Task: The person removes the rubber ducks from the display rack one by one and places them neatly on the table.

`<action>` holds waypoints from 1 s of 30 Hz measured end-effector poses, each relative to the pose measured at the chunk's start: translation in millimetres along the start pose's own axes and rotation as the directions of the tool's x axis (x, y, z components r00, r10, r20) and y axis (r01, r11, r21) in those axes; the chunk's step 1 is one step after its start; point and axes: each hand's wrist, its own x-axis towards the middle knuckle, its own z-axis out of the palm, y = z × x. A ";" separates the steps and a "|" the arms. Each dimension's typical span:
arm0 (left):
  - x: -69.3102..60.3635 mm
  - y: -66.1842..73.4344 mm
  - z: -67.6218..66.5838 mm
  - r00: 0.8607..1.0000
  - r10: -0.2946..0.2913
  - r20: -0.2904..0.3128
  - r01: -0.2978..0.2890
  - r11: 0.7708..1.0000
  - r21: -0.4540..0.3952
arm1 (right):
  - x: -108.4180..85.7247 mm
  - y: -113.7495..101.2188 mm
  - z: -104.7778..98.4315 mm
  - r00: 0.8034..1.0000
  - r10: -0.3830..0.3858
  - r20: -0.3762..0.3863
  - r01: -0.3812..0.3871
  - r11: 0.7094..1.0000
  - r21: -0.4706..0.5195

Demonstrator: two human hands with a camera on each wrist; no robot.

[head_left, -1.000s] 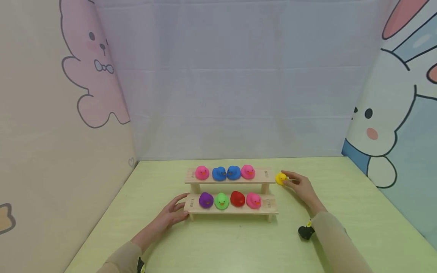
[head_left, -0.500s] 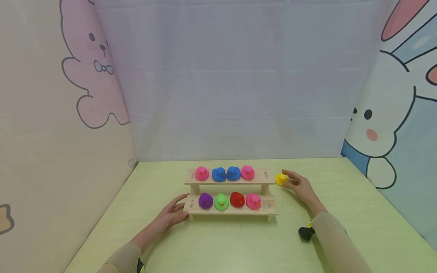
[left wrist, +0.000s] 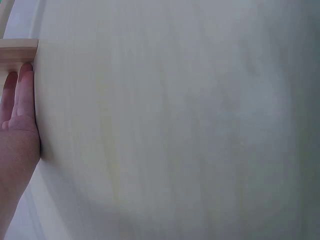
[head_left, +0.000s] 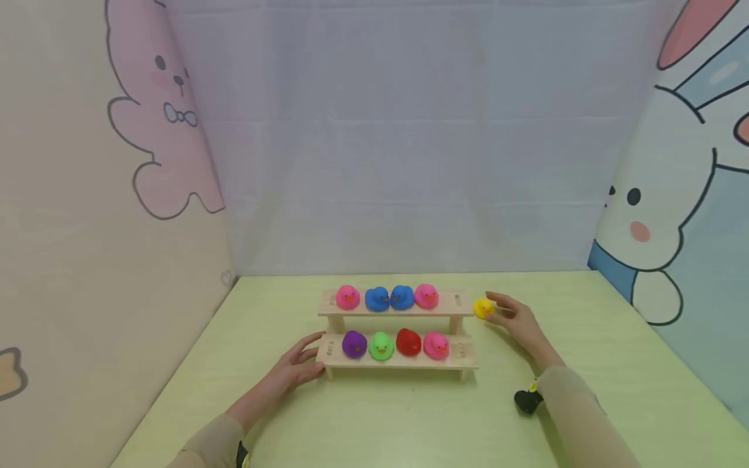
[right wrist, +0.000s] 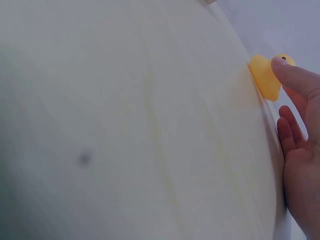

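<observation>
A two-tier wooden stand (head_left: pixel 398 363) in the head view bears two rows of rubber ducks. On its upper tier sit two pink ducks with two blue ducks (head_left: pixel 378 299) between them. The lower tier has a purple duck (head_left: pixel 354 344), a green duck (head_left: pixel 381 346), a red duck (head_left: pixel 408 342) and a pink duck (head_left: pixel 436 346). My left hand (head_left: pixel 290 367) rests on the table with fairly straight fingers touching the stand's left end (left wrist: pixel 19 47). Right of the upper tier, my right hand (head_left: pixel 523 328) pinches a yellow rubber duck (right wrist: pixel 267 77) at the table surface, thumb against its head.
The light green table (head_left: pixel 409 429) meets a pale cloth backdrop (head_left: pixel 409 143) behind the stand. Printed panels rise on both sides, a pink animal (head_left: pixel 146 117) at left and a white rabbit (head_left: pixel 655 201) at right. A black heart-shaped piece (head_left: pixel 528 401) is by the right cuff.
</observation>
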 end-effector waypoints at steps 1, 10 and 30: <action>0.7 0.1 0.2 1.000 0.002 0.003 -0.002 1.000 -0.002 | -0.2 0.2 -1.0 1.000 0.003 -0.002 -0.003 1.000 0.003; 2.3 -0.5 -0.8 1.000 0.019 0.014 -0.018 0.999 -0.030 | -0.9 2.0 -1.6 1.000 -0.025 -0.004 0.026 0.998 0.054; 0.0 1.8 0.9 1.000 0.010 0.017 -0.010 1.000 -0.013 | 28.8 -66.9 -12.1 0.946 -0.325 -0.003 0.324 0.942 0.086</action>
